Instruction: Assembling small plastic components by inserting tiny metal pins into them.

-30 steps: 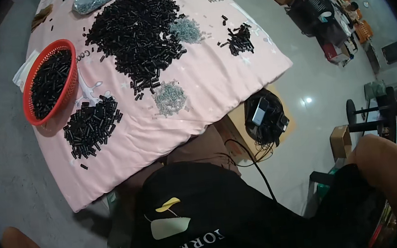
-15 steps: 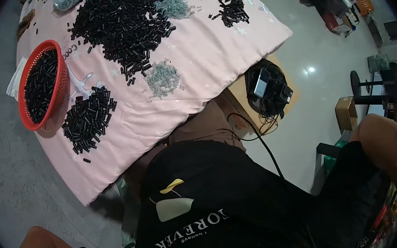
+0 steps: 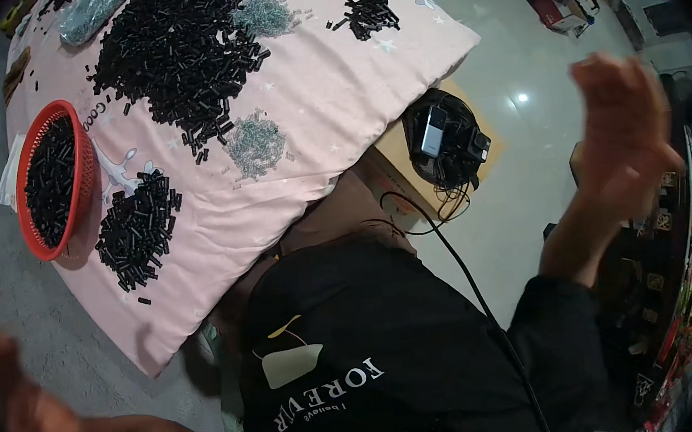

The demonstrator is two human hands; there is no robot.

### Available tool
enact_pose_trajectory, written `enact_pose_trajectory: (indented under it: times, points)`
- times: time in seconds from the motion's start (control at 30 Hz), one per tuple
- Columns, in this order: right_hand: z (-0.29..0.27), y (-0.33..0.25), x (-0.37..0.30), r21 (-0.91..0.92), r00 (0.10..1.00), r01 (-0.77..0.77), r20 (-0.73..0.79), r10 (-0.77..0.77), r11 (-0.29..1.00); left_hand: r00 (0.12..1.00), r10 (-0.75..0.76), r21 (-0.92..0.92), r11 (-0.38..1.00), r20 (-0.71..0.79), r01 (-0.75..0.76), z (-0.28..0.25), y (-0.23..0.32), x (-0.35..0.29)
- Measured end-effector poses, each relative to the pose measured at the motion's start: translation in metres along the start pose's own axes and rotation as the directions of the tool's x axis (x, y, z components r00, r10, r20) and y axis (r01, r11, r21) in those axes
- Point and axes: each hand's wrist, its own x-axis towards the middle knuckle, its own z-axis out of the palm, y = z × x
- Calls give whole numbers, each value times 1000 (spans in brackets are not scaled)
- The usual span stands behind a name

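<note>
My right hand (image 3: pixel 625 123) is raised at the right over the floor, blurred, fingers stretched upward and nothing visible in it. At the lower left rim my left hand (image 3: pixel 43 421) is also raised off the table and smeared, its fingers apparently extended and holding nothing that shows. Ahead, a large heap of short black tubes (image 3: pixel 178 61) lies on a pink cloth (image 3: pixel 228 220). A smaller pile of black tubes (image 3: pixel 138 229) sits beside a red basket (image 3: pixel 87 171) filled with the same parts. Small clear or silvery pieces, perhaps springs, form one cluster (image 3: pixel 256 145) and another cluster (image 3: pixel 264 15).
A separate small pile of black parts (image 3: pixel 371 11) lies at the far right of the cloth. A clear plastic bag (image 3: pixel 93 15) rests at the back. Right of the table, a black bundle with cables (image 3: pixel 449 142) sits on a cardboard box (image 3: pixel 483 155). A black cable (image 3: pixel 460 259) runs toward me.
Both my hands have come up into view, the right at the right side and the left at the lower left. The view has shifted slightly; the piles and basket look unchanged.
</note>
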Motion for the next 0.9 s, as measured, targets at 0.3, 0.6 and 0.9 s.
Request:
enact_pose_trajectory:
  times: [0.3, 0.6, 0.9]
  points:
    - [-16, 133, -200, 256, 395, -576, -744, 538, 777, 742, -596, -421, 615, 307, 667, 145, -12, -63]
    - [163, 131, -288, 265, 204, -935, -143, 968, 236, 680, -630, -442, 523, 376, 729, 165, -15, -82]
    - [208, 118, -181, 153, 648, -762, 168, 743, 630, 726, -519, -367, 634, 450, 681, 195, 7, -68]
